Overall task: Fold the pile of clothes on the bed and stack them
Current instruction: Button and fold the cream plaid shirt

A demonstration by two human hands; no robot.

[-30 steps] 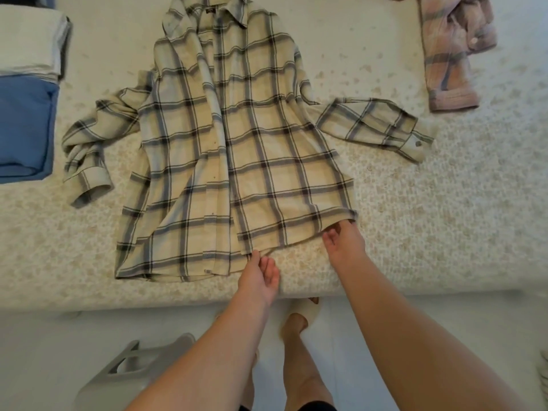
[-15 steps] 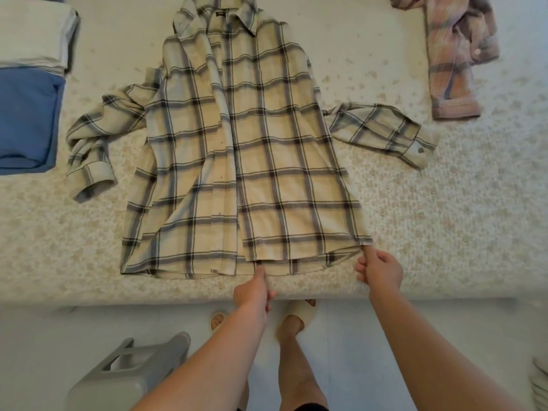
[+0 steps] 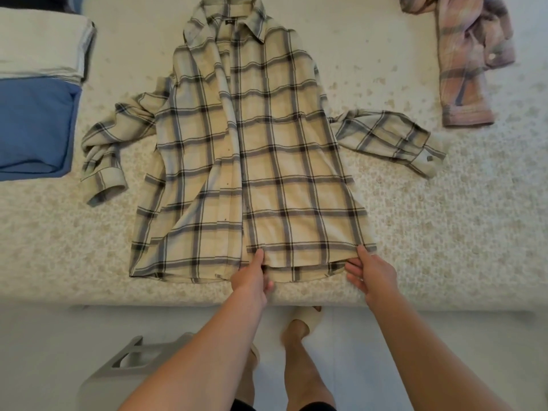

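Both hands, left (image 3: pixel 252 277) and right (image 3: pixel 369 272), pinch the plaid shirt (image 3: pixel 252 161) hem at lower centre; uneven tugging could skew it, bunching sleeves.

Plaid shirts: 2 — cream-and-black plaid shirt (image 3: pixel 252 161), spread flat, front up; pink plaid shirt (image 3: pixel 468 60), crumpled, far right.
Folded items, far left: 2 — white folded cloth (image 3: pixel 41 46); blue folded garment (image 3: pixel 32 126).
Bed (image 3: pixel 444 232): 1.
Hands: 2 — left hand (image 3: pixel 252 280), right hand (image 3: pixel 370 275), both at cream shirt's hem.
Slippered feet on floor: 2, one slipper (image 3: pixel 308 317) plain, other mostly hidden.
Grey plastic stool (image 3: pixel 130 369): 1.
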